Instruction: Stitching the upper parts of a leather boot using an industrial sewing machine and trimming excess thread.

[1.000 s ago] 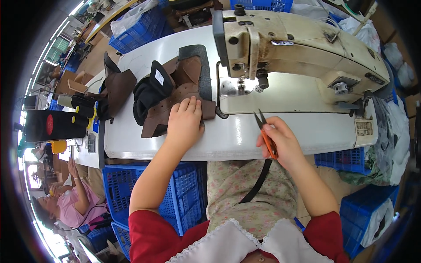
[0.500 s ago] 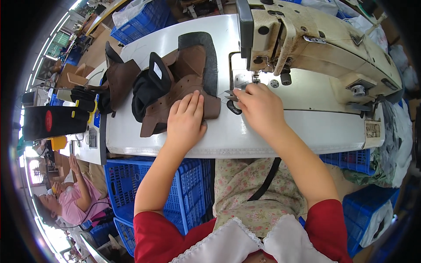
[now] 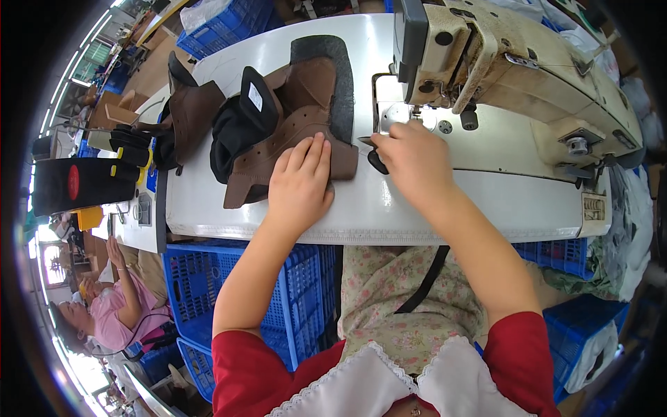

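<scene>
A brown leather shoe upper [image 3: 299, 135] with a black padded lining [image 3: 233, 135] and a dark grey edge strip lies on the white table. My left hand [image 3: 299, 184] rests flat on its near part, fingers stretched out and side by side. My right hand [image 3: 420, 163] is closed around small metal snips [image 3: 366, 140], their pointed blades sticking out leftward towards the upper; the grip is hidden by the fingers. A black curved loop [image 3: 377, 162] shows just below the blades; whether it belongs to the snips I cannot tell. My right fingertips are close to the sewing machine's [image 3: 445, 69] needle area.
Another brown and black upper [image 3: 191, 121] lies at the table's left end. Blue crates [image 3: 299, 306] stand below the table and one [image 3: 226, 28] behind it. A person in a pink shirt [image 3: 125, 313] sits at the far left. Plastic bags hang at the right.
The whole view has shifted slightly. Both hands stay in nearly the same places against the table, and the snips' blade tips look closer together than before.
</scene>
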